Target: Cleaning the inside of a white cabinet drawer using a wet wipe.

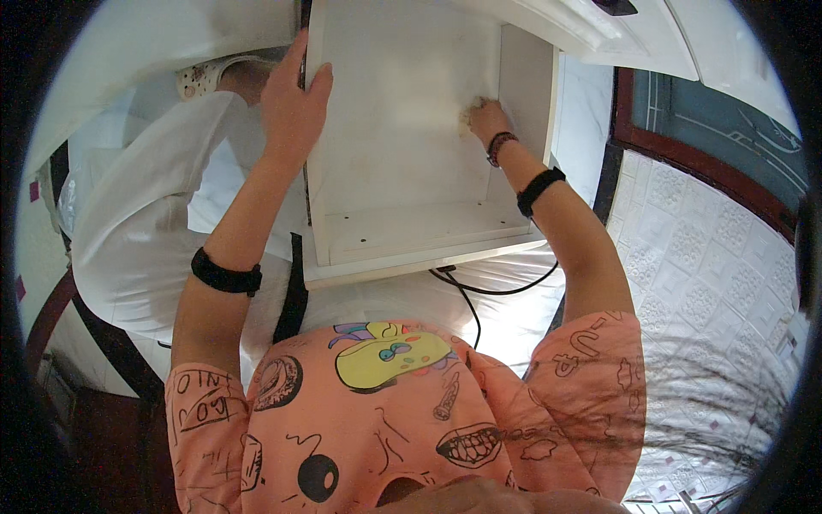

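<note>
A white drawer [411,160] is pulled out in front of me, its inside bare apart from a few small dark screw heads. My left hand [295,109] rests on the drawer's left side wall, thumb toward the inside and fingers along the outer face. Inside the drawer, near the right wall, my right hand [489,121] is closed around a crumpled pale cloth or wipe [467,121], pressed to the drawer bottom. Much of the cloth is hidden by the fingers. A bracelet [501,148] circles my right wrist.
White cabinetry [616,32] overhangs the drawer at the upper right. A black cable [507,291] hangs below the drawer front, over my lap. My bent leg in white trousers [141,257] and a cream clog [199,78] lie left. A dark red-brown frame [706,164] borders glass at right.
</note>
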Demonstrator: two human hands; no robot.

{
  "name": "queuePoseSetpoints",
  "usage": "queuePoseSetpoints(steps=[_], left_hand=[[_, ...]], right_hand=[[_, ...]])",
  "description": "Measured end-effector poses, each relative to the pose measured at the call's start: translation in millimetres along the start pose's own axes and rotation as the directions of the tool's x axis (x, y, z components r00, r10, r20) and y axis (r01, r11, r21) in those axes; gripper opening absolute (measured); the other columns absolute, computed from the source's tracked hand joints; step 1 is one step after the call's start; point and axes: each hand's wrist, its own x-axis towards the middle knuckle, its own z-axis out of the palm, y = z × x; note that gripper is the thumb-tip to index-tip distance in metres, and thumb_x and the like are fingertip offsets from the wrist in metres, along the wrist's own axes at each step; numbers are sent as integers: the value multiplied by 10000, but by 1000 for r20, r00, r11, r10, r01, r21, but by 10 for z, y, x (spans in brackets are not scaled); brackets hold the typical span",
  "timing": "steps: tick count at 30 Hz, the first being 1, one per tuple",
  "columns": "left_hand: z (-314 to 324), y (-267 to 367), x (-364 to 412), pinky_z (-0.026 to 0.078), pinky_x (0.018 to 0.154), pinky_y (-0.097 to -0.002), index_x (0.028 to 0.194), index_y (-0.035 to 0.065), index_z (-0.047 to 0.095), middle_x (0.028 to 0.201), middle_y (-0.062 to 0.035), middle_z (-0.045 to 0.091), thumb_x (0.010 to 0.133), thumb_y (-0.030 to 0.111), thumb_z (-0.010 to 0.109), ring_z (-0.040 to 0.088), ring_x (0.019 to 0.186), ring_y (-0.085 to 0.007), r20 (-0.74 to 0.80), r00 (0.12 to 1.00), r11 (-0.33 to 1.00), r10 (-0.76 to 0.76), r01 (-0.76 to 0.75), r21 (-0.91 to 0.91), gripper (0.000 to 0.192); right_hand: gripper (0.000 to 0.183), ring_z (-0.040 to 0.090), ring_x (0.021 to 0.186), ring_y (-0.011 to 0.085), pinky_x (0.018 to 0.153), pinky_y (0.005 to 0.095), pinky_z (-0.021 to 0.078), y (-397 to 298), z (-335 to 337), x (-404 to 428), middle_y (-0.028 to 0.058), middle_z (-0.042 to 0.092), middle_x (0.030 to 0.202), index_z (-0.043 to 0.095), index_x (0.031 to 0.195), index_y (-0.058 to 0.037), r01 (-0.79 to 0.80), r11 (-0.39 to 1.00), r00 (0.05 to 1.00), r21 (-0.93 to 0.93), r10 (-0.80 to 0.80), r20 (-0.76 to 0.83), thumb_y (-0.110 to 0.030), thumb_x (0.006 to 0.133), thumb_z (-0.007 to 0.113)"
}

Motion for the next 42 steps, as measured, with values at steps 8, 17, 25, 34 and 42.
queuePoseSetpoints(steps=[8,17,25,34,42], left_hand=[[-43,-37,-29,403,823,-386,1211,61,438,1039,-194,553,769,220,546,527,946,-337,-16,1000,995,3,-2,100,481],[-79,23,-23,393,838,-382,1214,55,437,1058,-198,546,774,223,547,514,979,-333,19,998,990,-62,59,128,484],[-29,80,1,387,862,-360,1211,47,435,1079,-187,543,776,180,546,521,993,-315,26,998,999,-53,53,-8,468],[-36,77,-12,386,869,-357,1206,66,445,1089,-171,540,774,202,545,518,1002,-304,6,998,996,-67,66,59,464],[-38,24,-8,391,837,-381,1205,74,446,1076,-179,535,777,222,546,508,982,-321,17,998,994,-62,60,88,464]], right_hand=[[261,552,817,367,741,411,452,-809,-1146,276,218,570,882,446,1029,26,209,429,925,879,206,-321,-148,838,414],[328,492,965,311,807,393,432,-518,-686,-410,156,520,1040,522,1070,-39,56,244,959,968,257,-120,-203,788,488],[256,589,706,238,604,343,474,-54,-89,-171,106,596,882,569,871,-6,47,994,996,96,-54,76,-244,829,487],[330,518,1006,308,838,402,432,156,-838,532,154,524,1122,476,1125,-18,-111,568,917,815,375,-136,-163,864,336],[273,529,964,309,822,391,443,-719,-1458,380,149,530,1084,475,1084,-50,370,496,877,786,94,-472,-100,822,415]])
